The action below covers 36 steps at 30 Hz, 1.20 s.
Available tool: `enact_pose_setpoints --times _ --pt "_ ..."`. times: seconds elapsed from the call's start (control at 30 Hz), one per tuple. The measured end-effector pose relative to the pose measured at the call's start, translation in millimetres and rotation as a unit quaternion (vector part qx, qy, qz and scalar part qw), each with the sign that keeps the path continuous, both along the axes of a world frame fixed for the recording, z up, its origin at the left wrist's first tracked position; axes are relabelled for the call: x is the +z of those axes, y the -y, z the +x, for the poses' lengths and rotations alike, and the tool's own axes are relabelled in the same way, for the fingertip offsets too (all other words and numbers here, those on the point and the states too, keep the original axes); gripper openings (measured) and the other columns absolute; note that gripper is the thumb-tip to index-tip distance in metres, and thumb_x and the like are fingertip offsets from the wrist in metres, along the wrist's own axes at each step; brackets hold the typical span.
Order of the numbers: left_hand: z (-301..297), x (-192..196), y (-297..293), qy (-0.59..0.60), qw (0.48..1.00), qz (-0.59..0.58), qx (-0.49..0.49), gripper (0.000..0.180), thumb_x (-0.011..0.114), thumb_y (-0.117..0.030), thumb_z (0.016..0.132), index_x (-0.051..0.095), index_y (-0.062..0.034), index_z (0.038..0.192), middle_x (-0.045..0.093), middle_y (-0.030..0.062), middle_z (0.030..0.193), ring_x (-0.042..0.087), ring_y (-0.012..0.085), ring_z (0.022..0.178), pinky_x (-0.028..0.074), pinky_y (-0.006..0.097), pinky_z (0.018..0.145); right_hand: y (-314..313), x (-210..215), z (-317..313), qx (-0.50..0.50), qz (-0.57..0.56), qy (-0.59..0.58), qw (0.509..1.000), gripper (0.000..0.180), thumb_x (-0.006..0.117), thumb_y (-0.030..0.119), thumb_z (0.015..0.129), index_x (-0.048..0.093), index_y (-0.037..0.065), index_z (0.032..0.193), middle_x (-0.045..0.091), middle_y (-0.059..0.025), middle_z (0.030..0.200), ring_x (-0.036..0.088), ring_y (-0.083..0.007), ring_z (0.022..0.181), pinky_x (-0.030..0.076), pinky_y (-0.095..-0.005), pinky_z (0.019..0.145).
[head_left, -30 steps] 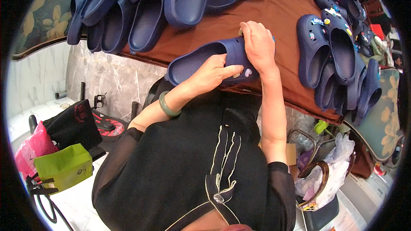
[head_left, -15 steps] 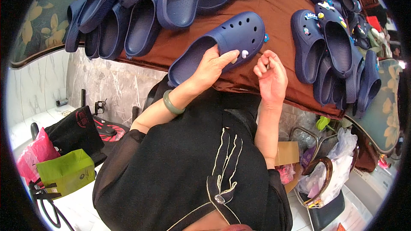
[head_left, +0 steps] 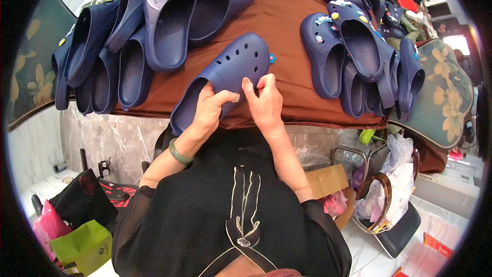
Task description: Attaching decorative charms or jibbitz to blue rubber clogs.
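One navy clog (head_left: pixel 225 74) at the near middle of the tabletop (head_left: pixel 289 31), lying on the brown cloth, toe toward the far right, heel opening toward the left hand. Left hand (head_left: pixel 209 110) closed around the heel end, thumb pressed on the upper, a green bangle (head_left: pixel 180 153) on that wrist. Right hand (head_left: pixel 265 103) just beside it, fingertips pinched together against the clog's perforated upper near the toe; what sits between them too small to tell. One small blue charm (head_left: pixel 271 58) at the clog's toe edge. Left pile (head_left: pixel 118 46): about six navy clogs overlapped and stacked, exact count unclear. Right pile (head_left: pixel 359 56): about five more, several with coloured charms on top. Further clogs along the far edge, cut off by the rim. Below the tabletop: one green bag (head_left: pixel 82 246), one pink bag (head_left: pixel 43 223), one cardboard box (head_left: pixel 328 179), one white plastic bag (head_left: pixel 394 184).
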<state>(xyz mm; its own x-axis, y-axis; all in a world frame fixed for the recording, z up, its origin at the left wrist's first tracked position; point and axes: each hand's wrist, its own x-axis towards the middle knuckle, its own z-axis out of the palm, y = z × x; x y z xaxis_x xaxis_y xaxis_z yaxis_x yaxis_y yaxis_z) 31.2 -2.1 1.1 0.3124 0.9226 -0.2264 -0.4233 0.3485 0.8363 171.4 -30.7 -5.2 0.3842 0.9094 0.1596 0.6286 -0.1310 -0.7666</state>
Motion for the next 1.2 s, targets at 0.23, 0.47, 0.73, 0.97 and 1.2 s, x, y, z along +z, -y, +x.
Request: enact_pose_setpoints --times 0.23,0.47,0.73,0.97,1.2 --pt "2 1 -2 0.004 1.000 0.021 0.001 0.048 0.062 0.003 0.070 0.052 0.0029 0.117 0.063 0.0098 0.108 0.061 0.0194 0.098 0.047 0.030 0.088 -6 -38 -1 0.011 0.127 0.151 0.980 0.017 0.058 0.013 0.087 0.046 0.002 0.084 0.049 -0.0180 0.072 0.053 -0.0385 0.068 0.043 -0.0471 0.062" --pt "2 1 1 -0.044 0.995 0.086 -0.014 0.048 0.066 -0.007 0.078 0.051 0.0029 0.123 0.060 0.0075 0.115 0.056 0.0168 0.104 0.042 0.031 0.096 3 -23 30 0.031 0.099 -0.409 0.907 0.021 0.041 0.023 0.100 0.046 0.006 0.088 0.048 -0.0044 0.074 0.044 -0.0151 0.063 0.038 -0.0297 0.057" --pt "-5 15 4 -0.074 0.994 0.083 0.006 0.038 0.070 -0.011 0.083 0.056 0.0031 0.116 0.063 0.0046 0.102 0.059 0.0102 0.085 0.049 0.025 0.077 10 -7 30 0.043 0.015 -0.673 0.738 0.017 0.045 0.017 0.097 0.055 0.004 0.097 0.052 -0.0029 0.079 0.039 -0.0091 0.058 0.033 -0.0235 0.054" --pt "-5 5 7 -0.094 0.989 0.107 0.042 0.031 0.063 -0.013 0.090 0.056 0.0036 0.115 0.063 0.0051 0.104 0.058 0.0104 0.091 0.048 0.026 0.081 10 1 -8 0.060 -0.015 -0.061 0.996 0.044 0.073 0.033 0.080 0.043 0.007 0.064 0.047 -0.0050 0.056 0.045 -0.0173 0.049 0.038 -0.0326 0.048" --pt "-3 6 5 -0.042 0.991 0.097 0.077 0.027 0.065 -0.018 0.090 0.058 0.0025 0.107 0.062 0.0030 0.099 0.054 0.0075 0.089 0.046 0.024 0.078 16 10 -21 0.087 0.044 0.103 0.990 0.038 0.065 0.036 0.086 0.047 0.006 0.071 0.054 -0.0124 0.058 0.057 -0.0308 0.053 0.044 -0.0410 0.048"
